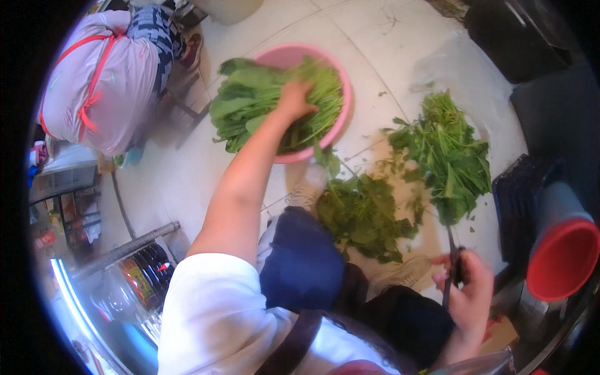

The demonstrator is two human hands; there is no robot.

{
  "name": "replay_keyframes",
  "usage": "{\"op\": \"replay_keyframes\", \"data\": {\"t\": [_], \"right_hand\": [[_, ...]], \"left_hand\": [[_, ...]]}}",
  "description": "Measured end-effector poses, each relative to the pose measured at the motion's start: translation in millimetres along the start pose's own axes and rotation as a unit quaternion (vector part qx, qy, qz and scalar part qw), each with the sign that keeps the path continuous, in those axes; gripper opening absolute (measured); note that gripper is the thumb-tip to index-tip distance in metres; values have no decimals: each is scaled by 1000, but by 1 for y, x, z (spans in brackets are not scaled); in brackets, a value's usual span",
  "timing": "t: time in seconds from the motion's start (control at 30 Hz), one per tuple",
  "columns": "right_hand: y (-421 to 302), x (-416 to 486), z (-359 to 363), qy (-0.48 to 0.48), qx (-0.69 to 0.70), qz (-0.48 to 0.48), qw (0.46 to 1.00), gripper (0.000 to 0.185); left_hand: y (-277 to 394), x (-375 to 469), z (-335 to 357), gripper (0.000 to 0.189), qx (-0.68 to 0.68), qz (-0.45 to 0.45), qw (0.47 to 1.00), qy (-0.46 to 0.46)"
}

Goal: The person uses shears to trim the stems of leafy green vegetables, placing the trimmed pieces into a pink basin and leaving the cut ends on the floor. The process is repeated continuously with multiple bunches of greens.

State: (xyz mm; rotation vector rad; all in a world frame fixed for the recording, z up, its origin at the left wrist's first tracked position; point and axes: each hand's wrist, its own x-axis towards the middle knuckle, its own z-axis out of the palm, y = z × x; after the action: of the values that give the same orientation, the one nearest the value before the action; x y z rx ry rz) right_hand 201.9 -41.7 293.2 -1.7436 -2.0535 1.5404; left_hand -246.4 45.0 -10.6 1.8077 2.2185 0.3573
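My left hand [296,99] reaches out over a round pink basin [348,93] and rests on the leafy greens [248,91] heaped in it; the hand is blurred, and whether it grips any stems I cannot tell. Down at the right, my right hand [468,281] is closed around a dark knife-like tool [452,262], its thin blade directed toward the greens. One pile of leafy greens [454,159] lies on the floor at the right. Another, looser pile of leaves [365,211] lies between my feet.
Another person [103,79] in a light top with red straps bends at the upper left. A clear plastic bag [468,70] lies beyond the right pile. A red-rimmed bucket [562,260] and a dark crate [515,201] are at the right. Bottles [136,281] stand at the lower left.
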Motion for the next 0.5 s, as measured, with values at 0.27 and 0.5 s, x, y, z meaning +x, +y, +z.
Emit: {"op": "replay_keyframes", "data": {"t": [0.27, 0.5], "right_hand": [[-4, 8, 10, 45, 177, 172, 968, 20], [-14, 19, 11, 18, 131, 196, 972, 21]], "left_hand": [[25, -90, -13, 75, 61, -72, 985, 143], [-85, -33, -27, 68, 199, 43, 976, 74]]}}
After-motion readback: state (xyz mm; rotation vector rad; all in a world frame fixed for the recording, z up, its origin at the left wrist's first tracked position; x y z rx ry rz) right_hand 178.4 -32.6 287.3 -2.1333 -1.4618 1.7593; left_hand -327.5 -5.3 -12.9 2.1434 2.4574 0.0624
